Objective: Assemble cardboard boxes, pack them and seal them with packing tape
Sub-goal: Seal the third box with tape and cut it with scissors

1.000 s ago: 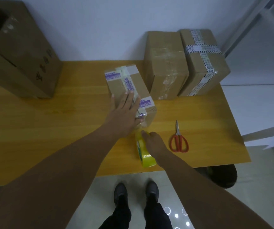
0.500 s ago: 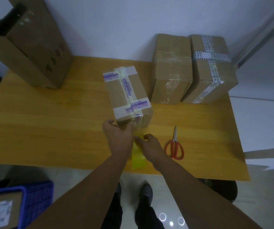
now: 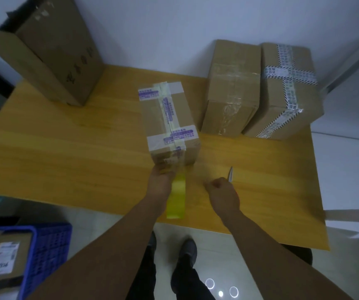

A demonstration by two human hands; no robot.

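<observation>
Brown cardboard fills the middle of my view: the box point(image 3: 169, 124) lies on the wooden table point(image 3: 66, 148) with its long axis running away from me, its far end leaning a little left and its near end facing me. White tape with purple print crosses its top lengthwise and at both ends, but the print is too small for me to read.

The yellow tape roll point(image 3: 176, 195) stands on edge near the table's front edge, with a clear strip rising to the box's near end. My left hand point(image 3: 160, 182) sits against that end beside the strip; blur keeps me from telling whether it pinches the tape or only presses.

My right hand point(image 3: 221, 191), well apart from the left, is curled over the handles of the scissors point(image 3: 230, 174), whose blade points away.

Two sealed boxes point(image 3: 232, 87) stand at the back right. The large box point(image 3: 55, 50) at the back left carries dark characters that I cannot read. A labelled parcel point(image 3: 3, 256) lies in a blue crate point(image 3: 46, 252) on the floor.
</observation>
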